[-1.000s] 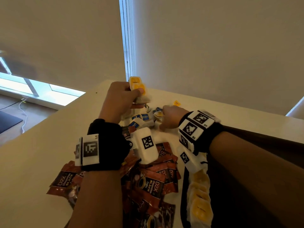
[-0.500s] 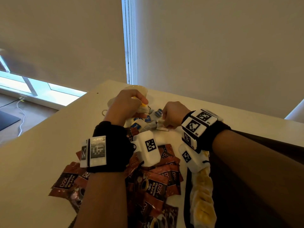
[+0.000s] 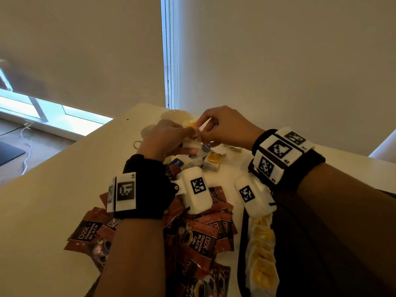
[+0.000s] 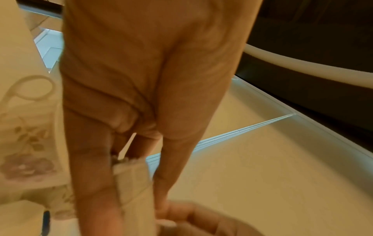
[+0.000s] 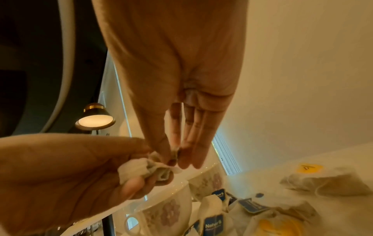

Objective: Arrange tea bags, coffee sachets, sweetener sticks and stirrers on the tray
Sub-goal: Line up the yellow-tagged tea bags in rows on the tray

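Tea bags (image 3: pixel 211 160) with blue and yellow tags lie heaped on the tabletop (image 3: pixel 53 211) beyond a spread of coffee sachets (image 3: pixel 199 241), while both hands meet above them near two flowered cups (image 5: pixel 161 212). Left hand (image 3: pixel 165 138) has its fingers curled round a crumpled white tea bag (image 5: pixel 139 169). Right hand (image 3: pixel 225 127) pinches a small piece at that bag's edge between thumb and fingertips (image 5: pixel 181 159).

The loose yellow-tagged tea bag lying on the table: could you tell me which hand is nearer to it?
Right, narrowly. The right hand is raised above and just beyond the yellow-tagged tea bag. The left hand is up to its left, and both hands pinch another tea bag.
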`<state>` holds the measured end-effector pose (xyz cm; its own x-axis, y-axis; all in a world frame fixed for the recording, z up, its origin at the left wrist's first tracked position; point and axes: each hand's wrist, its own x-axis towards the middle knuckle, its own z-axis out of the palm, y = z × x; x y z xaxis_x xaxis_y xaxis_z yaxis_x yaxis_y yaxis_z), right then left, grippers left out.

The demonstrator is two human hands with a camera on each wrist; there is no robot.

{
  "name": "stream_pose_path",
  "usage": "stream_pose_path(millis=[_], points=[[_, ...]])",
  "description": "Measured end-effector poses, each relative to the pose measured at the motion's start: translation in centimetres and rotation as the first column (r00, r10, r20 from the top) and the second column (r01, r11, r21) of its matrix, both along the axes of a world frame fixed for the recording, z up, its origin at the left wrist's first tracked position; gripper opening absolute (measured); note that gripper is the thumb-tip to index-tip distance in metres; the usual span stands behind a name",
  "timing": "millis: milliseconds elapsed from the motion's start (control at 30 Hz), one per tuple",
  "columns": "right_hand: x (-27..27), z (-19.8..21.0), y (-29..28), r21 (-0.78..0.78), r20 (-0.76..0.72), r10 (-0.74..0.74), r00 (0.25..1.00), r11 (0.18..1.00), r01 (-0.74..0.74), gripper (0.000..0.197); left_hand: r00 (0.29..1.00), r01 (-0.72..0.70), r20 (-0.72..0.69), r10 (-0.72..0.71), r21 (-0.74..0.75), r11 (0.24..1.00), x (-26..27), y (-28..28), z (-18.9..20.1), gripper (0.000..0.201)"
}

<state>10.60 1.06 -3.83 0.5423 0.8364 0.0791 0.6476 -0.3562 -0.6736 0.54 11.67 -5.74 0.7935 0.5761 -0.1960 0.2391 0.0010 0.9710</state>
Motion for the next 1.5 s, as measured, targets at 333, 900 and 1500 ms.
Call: stream_pose_path(millis=[333,900,1500], points=[[-0.5,-1.7,0.6,-0.665,0.094,0.156,0.983,0.745,-0.055,0.034,0.997,-0.046,-0.068,0.047,0.016,0.999,-0.6,1.2,-0.5,0.005],[0.6,2.8,-0.8,0.058,-0.077,0.099,0.992,0.994,-0.095,0.019,0.997,-0.031,0.067,0.04,-0.13,0.991,-0.4,-0.6,0.7,0.022],[7.5,-4.4,0.1,-0.572,0.216,-0.149,0.965,0.782,0.249,0.09,0.944,-0.083,0.291,0.153,-0.237,0.968,-0.4,0.1,0.5,0.015]])
